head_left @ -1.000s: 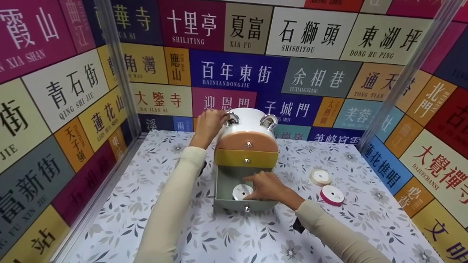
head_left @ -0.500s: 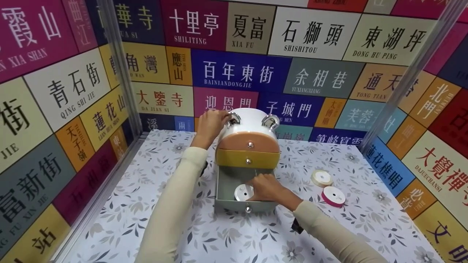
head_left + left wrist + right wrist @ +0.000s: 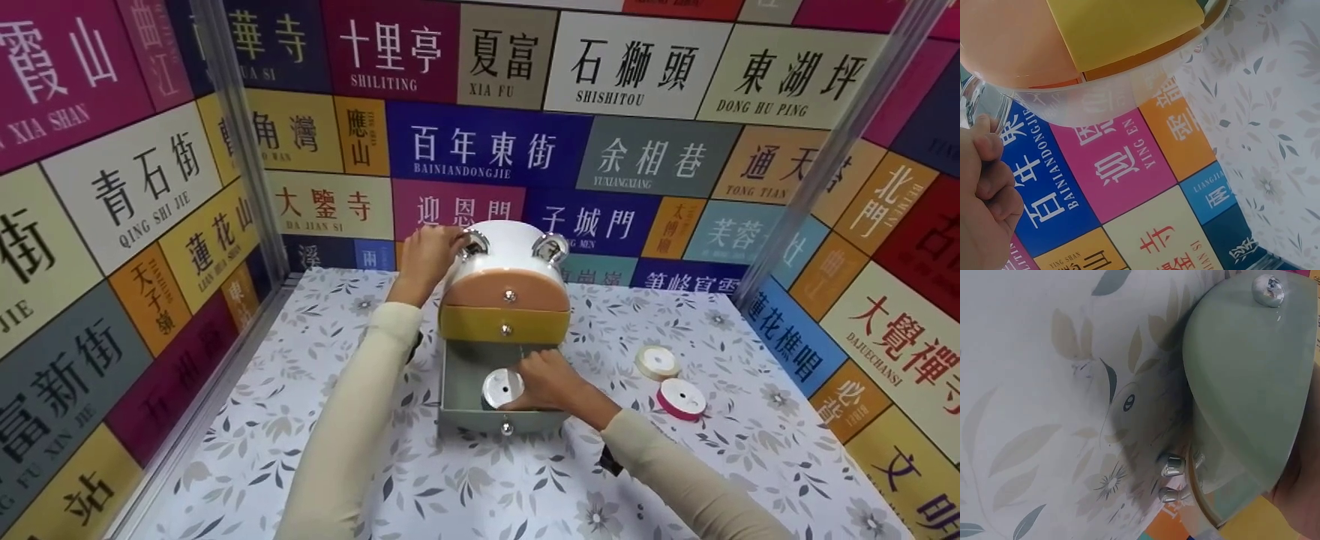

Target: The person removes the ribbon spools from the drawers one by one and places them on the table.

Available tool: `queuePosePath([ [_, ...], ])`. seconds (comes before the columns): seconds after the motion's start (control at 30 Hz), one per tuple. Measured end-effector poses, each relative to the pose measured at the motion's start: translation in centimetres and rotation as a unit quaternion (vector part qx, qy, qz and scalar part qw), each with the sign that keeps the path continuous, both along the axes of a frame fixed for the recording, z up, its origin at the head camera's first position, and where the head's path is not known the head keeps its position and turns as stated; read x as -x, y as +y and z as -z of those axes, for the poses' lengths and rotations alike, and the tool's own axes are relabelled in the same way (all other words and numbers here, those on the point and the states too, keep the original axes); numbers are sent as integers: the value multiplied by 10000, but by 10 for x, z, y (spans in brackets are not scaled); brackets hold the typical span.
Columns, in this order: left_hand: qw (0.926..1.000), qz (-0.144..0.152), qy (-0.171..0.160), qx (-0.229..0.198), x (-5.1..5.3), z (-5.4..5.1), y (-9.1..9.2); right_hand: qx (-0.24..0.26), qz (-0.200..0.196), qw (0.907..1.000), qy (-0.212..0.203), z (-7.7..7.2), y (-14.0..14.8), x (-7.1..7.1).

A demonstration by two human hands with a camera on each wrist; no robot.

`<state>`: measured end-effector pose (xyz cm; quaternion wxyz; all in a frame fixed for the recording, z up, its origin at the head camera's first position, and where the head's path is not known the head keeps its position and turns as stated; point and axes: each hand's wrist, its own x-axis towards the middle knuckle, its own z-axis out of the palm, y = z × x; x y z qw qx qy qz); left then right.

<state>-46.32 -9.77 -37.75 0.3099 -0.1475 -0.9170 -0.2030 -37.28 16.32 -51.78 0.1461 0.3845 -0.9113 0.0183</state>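
A small rounded storage box (image 3: pixel 516 240) with a white top and silver ears stands on the table. Its left ear (image 3: pixel 475 241) is held by the fingers of my left hand (image 3: pixel 429 259), also seen at the edge of the left wrist view. The green bottom drawer (image 3: pixel 463 367) is pulled out. Inside it my right hand (image 3: pixel 553 382) pinches a white-faced ribbon spool (image 3: pixel 496 386) at its right side; the spool looks tilted. In the right wrist view the green drawer front (image 3: pixel 1247 365) hides most of that hand and the whole spool.
Right of the box lie a cream ribbon spool (image 3: pixel 658 362) and a pink ribbon spool (image 3: pixel 682 399). The orange drawer (image 3: pixel 480 291) and the yellow drawer (image 3: pixel 472 324) are closed. Sign-printed panels (image 3: pixel 480 142) surround the flower-patterned table (image 3: pixel 420 487).
My right hand has closed on the spool in the drawer, and the spool has tilted and shifted slightly. My left hand keeps its hold on the ear.
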Motion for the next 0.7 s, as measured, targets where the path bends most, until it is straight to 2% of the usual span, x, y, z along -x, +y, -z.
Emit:
queuePosePath([
  [0.17, 10000, 26, 2, -3, 1, 1, 1, 240, -3, 9996, -170, -13, 9, 0],
  [0.43, 10000, -18, -60, 67, 0, 1, 0, 482, 303, 9962, -656, -41, 29, -6],
  [0.7, 10000, 34, -86, 24, -2, -2, 0, 337, 831, 9944, -560, -68, 64, -15],
])
